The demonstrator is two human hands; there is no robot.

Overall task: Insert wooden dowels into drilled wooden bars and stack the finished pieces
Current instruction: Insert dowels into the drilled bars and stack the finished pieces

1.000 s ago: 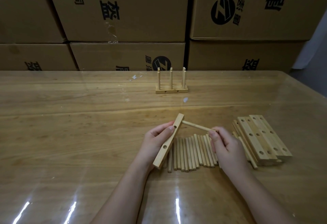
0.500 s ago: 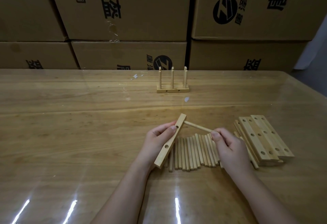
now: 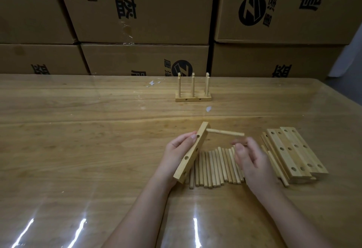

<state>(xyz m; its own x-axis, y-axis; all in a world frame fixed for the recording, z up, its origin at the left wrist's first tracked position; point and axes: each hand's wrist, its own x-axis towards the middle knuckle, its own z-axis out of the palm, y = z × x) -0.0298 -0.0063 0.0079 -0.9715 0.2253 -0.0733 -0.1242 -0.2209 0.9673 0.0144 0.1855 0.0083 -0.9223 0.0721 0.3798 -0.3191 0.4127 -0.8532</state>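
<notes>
My left hand grips a drilled wooden bar, tilted on edge above the table. One dowel sticks out of the bar's top hole and points right. My right hand hovers just under the dowel's free end with its fingers loosely curled and blurred, holding nothing. Below both hands, several loose dowels lie side by side in a row. Several drilled bars are piled to the right. A finished piece with upright dowels stands farther back.
The work surface is a wooden table under a glossy clear sheet. Stacked cardboard boxes wall off its far edge. The table's right edge slants away toward a grey floor.
My right hand has let go of the dowel and dropped slightly below it. The dowel stays in the bar's top hole. My left hand keeps the bar in about the same place.
</notes>
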